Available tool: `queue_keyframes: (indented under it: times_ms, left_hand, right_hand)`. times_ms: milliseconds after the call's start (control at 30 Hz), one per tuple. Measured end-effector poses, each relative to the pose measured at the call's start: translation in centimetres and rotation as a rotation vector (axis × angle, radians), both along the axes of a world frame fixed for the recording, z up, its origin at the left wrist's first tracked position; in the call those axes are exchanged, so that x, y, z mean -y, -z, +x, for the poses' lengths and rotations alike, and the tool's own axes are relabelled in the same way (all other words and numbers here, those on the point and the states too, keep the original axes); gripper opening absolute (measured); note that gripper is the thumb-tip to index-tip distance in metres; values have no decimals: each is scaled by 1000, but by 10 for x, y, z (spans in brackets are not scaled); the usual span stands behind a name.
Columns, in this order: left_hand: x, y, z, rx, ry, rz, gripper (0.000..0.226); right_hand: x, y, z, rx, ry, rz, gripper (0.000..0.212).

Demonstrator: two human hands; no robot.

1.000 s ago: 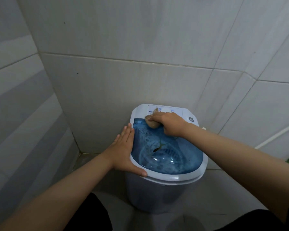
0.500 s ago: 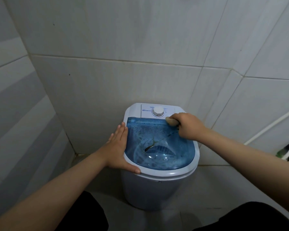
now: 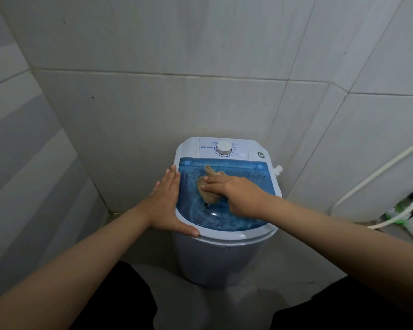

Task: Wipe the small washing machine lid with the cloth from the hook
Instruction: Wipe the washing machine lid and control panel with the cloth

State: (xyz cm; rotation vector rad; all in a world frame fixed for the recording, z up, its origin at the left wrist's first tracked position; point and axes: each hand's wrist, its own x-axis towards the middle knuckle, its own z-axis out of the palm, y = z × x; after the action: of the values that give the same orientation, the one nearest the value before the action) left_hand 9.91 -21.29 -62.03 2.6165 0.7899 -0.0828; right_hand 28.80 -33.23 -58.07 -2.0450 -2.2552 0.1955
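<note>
One small tan cloth (image 3: 209, 190): soft, limp, likely damp; right hand (image 3: 239, 195) presses it, fingers half-curled over it, onto translucent blue plastic washing machine lid (image 3: 224, 217), wet, probably slippery; left hand (image 3: 167, 206) flat, open, bracing white rim (image 3: 236, 236), grasping nothing

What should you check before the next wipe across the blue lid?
1. Cloth under the right hand: ok, it is pressed on the lid.
2. Left hand steadying the washing machine: ok, it lies flat on the left rim.
3. Lid shut: ok, it sits down in its white frame.
4. Dial out of the cloth's way: ok, it is behind the lid, apart from the hand.
5. Water drops left to wipe: not ok, drops show along the back of the lid.
6. Cloth clean enough: cannot tell.
</note>
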Motion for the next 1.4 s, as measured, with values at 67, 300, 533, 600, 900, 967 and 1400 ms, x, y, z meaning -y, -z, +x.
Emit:
queue_keyframes:
  times_ms: [67,300,533,600,900,967,1400]
  left_hand:
    - [0,1,0,-3,2,6,160]
    - [2,-1,0,-7,8,5,158]
    - [2,-2,-1,-20,3,17,157]
    - [3,-2,-1,-21,1,14,157]
    - [4,-3,-1,-15,-9,14,158]
    - [4,-3,-1,-15,-7,10,157]
    - [3,-2,-1,3,-8,-1,158]
  right_hand:
    - [4,-1,-1,7,-32,-6,66]
    - [14,-9,1,59,-172,-56,55]
    - [19,-13,0,218,-213,-117,47]
    - [19,-14,1,246,-200,-130,47]
    - [36,-24,26,335,-140,-196,48]
    - [39,-34,27,332,-126,-241,48]
    - [-17,-31,80,59,442,19,37]
